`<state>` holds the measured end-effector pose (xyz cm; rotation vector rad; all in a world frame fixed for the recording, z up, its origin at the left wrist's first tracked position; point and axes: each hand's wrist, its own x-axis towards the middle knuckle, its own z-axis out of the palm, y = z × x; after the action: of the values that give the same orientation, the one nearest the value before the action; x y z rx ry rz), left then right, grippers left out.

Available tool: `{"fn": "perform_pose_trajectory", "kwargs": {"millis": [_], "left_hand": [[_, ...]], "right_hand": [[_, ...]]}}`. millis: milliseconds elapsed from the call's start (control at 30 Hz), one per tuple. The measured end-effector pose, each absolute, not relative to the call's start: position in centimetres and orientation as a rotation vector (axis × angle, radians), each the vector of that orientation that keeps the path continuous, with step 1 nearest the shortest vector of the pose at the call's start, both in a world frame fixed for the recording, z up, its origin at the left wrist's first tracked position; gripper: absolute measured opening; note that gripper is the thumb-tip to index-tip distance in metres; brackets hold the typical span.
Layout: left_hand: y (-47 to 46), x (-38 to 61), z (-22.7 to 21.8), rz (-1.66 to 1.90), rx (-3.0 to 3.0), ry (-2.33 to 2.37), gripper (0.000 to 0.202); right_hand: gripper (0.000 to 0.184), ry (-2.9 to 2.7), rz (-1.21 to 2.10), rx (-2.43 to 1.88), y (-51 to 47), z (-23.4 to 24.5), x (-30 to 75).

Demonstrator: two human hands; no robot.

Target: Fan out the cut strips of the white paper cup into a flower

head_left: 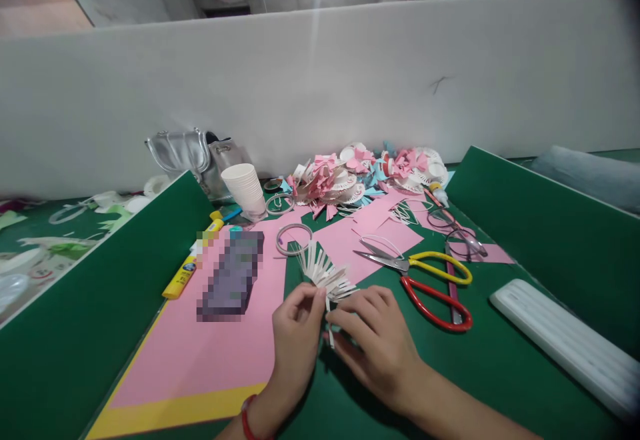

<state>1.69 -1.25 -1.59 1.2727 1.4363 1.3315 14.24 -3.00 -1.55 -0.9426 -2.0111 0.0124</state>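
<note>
Both my hands meet low in the middle of the green table (500,373). My left hand (296,337) pinches the base of a white paper cup cut into fringed strips (323,272), its strips fanning up and to the right. My right hand (373,340) holds the same fringed cup from the right, fingers curled over its lower part. Part of the cup is hidden under my fingers.
Pink paper on a yellow sheet (200,353) lies left, with a blurred dark object (233,272) and a yellow glue stick (190,268). Scissors with yellow and red handles (425,280) lie right. Stacked white cups (246,188), paper rings (293,237), a pile of paper crafts (370,173), green dividers.
</note>
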Motion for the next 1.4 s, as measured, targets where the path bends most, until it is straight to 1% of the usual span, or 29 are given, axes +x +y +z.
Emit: {"fn": "perform_pose_trajectory", "kwargs": {"millis": [33,100,200,433,533,633,867,1267,1400], "left_hand": [[-1.3,1.7,-1.5,1.330,1.287,1.427,0.018],[-1.4,1.6,-1.4,1.325,1.311,1.412,0.017],[-1.4,1.4,-1.3,1.319,1.328,1.405,0.016],[-1.7,1.4,-1.2,1.264,1.398,1.378,0.015],[-1.7,1.3,-1.3,1.245,1.453,1.344,0.016],[-1.7,1.2,-1.5,1.211,1.499,1.307,0.016],[-1.4,0.9,-1.9,1.185,1.593,1.187,0.012],[-1.3,0.8,-2.0,1.296,1.592,1.278,0.016],[-1.3,0.8,-1.9,1.277,1.570,1.304,0.017]], "right_hand": [[0.012,-1.992,0.009,-0.931,-2.9,-1.7,14.3],[0.015,-1.952,0.032,-0.912,-2.7,-1.9,14.5],[0.013,-1.854,0.180,-0.944,-2.3,-1.9,14.8],[0.008,-1.384,0.862,-1.285,-1.4,-1.0,15.0],[0.007,-1.274,1.007,-1.293,-1.3,-0.8,15.0],[0.007,-1.205,1.078,-1.268,-1.2,-1.0,15.0],[0.015,-1.071,1.193,-1.189,-0.9,-1.5,15.0],[0.021,-0.985,1.249,-1.104,-0.8,-1.6,14.7],[0.024,-0.923,1.240,-1.046,-0.6,-1.9,14.8]]}}
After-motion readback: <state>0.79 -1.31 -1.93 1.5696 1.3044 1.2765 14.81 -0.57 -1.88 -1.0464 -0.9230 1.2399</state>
